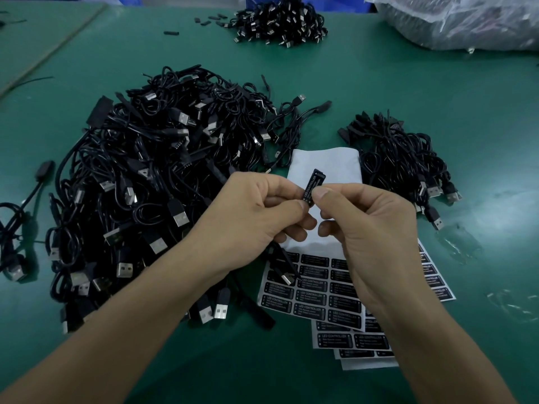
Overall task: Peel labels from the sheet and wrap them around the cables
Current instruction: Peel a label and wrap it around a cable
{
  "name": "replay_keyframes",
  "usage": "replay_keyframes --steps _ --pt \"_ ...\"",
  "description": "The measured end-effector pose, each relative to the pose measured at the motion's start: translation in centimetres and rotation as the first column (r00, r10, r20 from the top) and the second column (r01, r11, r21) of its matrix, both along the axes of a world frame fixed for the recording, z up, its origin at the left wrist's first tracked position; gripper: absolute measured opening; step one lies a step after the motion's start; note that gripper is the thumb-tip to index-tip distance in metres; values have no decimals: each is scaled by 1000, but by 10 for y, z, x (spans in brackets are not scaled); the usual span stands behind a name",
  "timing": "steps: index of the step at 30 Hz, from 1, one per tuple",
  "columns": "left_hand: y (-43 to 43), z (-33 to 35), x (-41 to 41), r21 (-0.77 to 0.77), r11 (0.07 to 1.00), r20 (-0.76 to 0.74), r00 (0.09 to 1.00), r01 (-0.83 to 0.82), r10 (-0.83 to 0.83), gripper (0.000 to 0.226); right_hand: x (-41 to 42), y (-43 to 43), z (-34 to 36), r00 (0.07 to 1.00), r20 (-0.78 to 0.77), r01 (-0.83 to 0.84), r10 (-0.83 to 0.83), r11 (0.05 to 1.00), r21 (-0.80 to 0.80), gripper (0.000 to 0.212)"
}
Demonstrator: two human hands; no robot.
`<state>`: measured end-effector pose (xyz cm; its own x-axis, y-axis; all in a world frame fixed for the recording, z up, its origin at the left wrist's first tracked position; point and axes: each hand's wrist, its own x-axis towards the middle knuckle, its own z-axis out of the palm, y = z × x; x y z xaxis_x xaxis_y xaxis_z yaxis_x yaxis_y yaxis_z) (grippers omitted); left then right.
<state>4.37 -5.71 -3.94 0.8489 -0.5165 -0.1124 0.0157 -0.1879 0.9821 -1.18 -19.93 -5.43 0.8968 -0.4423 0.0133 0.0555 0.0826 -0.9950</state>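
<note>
Label (309, 189) and the black cable part (317, 172) it covers are pinched by our left hand (256, 212) and right hand (372, 228), fingers curled tight, above the sheet (310, 300) of stickers.

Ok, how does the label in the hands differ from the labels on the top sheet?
The held label is off its backing, pinched between the left hand and the right hand; the sheet labels sit stuck in rows. The held label stands nearly upright with its print running upward; the sheet labels lie flat with their print running across. Both are black with white LED CONTROLLER print.
</note>
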Motion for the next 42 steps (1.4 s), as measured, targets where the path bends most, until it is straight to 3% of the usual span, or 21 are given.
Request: replay_keyframes --steps 42 --pt "-4 2 -4 14 999 -14 999 -32 32 12 -1 4 2 999 10 41 -40 998 -52 23"
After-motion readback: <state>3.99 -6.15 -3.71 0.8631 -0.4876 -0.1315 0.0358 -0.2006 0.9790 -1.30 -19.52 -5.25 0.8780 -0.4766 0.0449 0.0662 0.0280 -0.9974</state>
